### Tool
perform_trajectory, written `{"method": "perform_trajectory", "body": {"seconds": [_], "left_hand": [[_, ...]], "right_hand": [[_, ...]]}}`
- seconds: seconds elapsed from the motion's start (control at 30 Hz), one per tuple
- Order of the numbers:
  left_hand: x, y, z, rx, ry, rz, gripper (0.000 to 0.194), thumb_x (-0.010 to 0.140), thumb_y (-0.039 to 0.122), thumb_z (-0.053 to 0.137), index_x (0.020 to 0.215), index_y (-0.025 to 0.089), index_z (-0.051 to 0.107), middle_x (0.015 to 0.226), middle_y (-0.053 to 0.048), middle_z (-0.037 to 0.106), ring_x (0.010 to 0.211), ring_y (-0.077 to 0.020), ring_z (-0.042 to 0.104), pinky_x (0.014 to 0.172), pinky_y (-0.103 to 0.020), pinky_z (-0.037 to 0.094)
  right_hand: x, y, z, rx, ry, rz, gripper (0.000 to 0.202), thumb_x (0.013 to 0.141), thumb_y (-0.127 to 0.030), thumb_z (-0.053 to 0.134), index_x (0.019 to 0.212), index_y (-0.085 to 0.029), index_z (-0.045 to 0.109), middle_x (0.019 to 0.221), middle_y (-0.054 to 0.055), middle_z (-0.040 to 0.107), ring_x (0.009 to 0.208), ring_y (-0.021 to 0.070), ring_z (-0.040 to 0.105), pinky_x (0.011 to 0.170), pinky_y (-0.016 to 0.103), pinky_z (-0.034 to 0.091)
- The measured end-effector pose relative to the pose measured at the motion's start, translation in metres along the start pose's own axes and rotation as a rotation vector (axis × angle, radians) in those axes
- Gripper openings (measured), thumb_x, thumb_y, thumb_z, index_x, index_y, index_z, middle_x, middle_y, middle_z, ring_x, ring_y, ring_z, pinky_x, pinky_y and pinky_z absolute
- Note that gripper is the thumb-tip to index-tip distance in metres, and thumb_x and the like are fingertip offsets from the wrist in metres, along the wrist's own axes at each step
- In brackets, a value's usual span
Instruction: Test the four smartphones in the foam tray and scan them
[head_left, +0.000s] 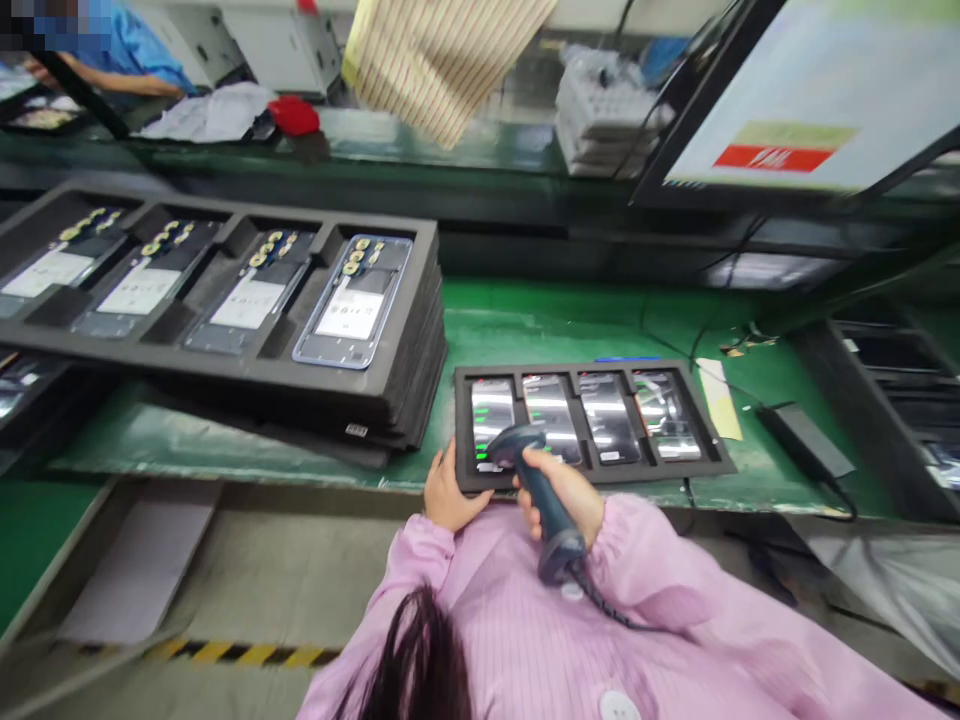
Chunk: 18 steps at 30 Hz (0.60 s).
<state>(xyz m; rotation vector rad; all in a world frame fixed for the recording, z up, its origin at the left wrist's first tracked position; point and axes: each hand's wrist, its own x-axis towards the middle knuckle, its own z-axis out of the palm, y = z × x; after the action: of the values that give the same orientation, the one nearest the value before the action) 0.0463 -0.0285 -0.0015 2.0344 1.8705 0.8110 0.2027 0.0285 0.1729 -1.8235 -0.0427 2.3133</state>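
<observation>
A dark corded handheld scanner (551,515) is gripped in my right hand (574,495), its head over the left end of a black foam tray (600,478). Several phones lie face up in the tray's compartments, among them a phone (609,420) with bright reflections across its glass. My left hand (448,492) rests at the tray's front left corner, thumb and fingers apart, touching the edge. The scanner head partly covers the leftmost phone (491,405).
Left of the tray stands a tall stack of black trays (420,350), the top one holding open-backed phones (352,300). A monitor (795,100) leans in at upper right. A black power adapter (806,440) and yellow paper (718,398) lie right. A person in blue (142,50) is at upper left.
</observation>
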Motion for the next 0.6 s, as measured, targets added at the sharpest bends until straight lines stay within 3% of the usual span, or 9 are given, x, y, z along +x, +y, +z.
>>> {"method": "perform_trajectory", "body": {"seconds": [0.1,0.17,0.23,0.3,0.43,0.5,0.6], "left_hand": [[-0.001,-0.006,0.002,0.018,0.000,-0.013,0.097,0.061,0.049,0.066,0.138,0.011,0.021,0.128,-0.018,0.050,0.115,-0.0321,0.051,0.096,-0.046,0.042],[-0.001,-0.012,0.004,0.012,-0.015,-0.021,0.095,0.062,0.049,0.066,0.138,0.012,0.022,0.129,-0.018,0.049,0.116,-0.0324,0.049,0.095,-0.046,0.042],[-0.001,-0.017,0.004,-0.010,-0.039,-0.029,0.094,0.063,0.049,0.065,0.138,0.013,0.022,0.131,-0.017,0.048,0.118,-0.0333,0.047,0.096,-0.047,0.042],[-0.001,-0.022,0.004,-0.042,-0.065,-0.025,0.091,0.065,0.049,0.063,0.138,0.013,0.023,0.132,-0.017,0.047,0.121,-0.0340,0.045,0.097,-0.049,0.041],[-0.001,-0.028,0.003,-0.093,-0.111,-0.041,0.070,0.079,0.039,0.048,0.139,0.015,0.023,0.134,-0.015,0.046,0.124,-0.0306,0.042,0.099,-0.048,0.038],[-0.002,-0.029,0.001,-0.115,-0.125,-0.065,0.064,0.082,0.036,0.044,0.139,0.016,0.024,0.134,-0.015,0.046,0.125,-0.0288,0.042,0.100,-0.047,0.038],[0.002,-0.021,-0.006,-0.180,-0.100,-0.112,0.061,0.084,0.033,0.042,0.140,0.017,0.021,0.135,-0.015,0.044,0.126,-0.0264,0.041,0.101,-0.045,0.038]], "right_hand": [[0.007,0.006,0.001,0.013,-0.046,0.092,0.041,0.089,-0.048,0.028,0.075,-0.015,0.047,0.042,-0.002,0.047,0.030,0.0111,0.044,0.028,0.023,0.040],[0.011,0.004,0.001,0.056,-0.095,0.075,0.041,0.089,-0.049,0.028,0.078,-0.015,0.048,0.042,-0.002,0.048,0.030,0.0109,0.044,0.029,0.023,0.041],[0.013,-0.001,-0.003,0.105,-0.159,-0.031,0.037,0.088,-0.049,0.030,0.082,-0.016,0.047,0.044,-0.003,0.049,0.031,0.0102,0.045,0.030,0.022,0.041],[0.013,-0.005,-0.015,0.110,-0.197,-0.244,0.033,0.082,-0.051,0.042,0.087,-0.019,0.045,0.048,-0.005,0.051,0.032,0.0096,0.045,0.031,0.021,0.041],[0.009,-0.005,-0.066,-0.065,-0.021,-0.736,0.054,0.056,-0.050,0.072,0.089,-0.022,0.039,0.051,-0.009,0.053,0.032,0.0094,0.045,0.031,0.021,0.039],[0.003,0.002,-0.100,-0.124,0.085,-0.791,0.054,0.055,-0.049,0.073,0.087,-0.022,0.039,0.051,-0.010,0.051,0.032,0.0092,0.045,0.032,0.022,0.039],[-0.008,0.023,-0.146,0.003,0.212,-0.722,0.053,0.057,-0.050,0.071,0.090,-0.022,0.040,0.053,-0.009,0.051,0.033,0.0098,0.045,0.033,0.023,0.038]]}}
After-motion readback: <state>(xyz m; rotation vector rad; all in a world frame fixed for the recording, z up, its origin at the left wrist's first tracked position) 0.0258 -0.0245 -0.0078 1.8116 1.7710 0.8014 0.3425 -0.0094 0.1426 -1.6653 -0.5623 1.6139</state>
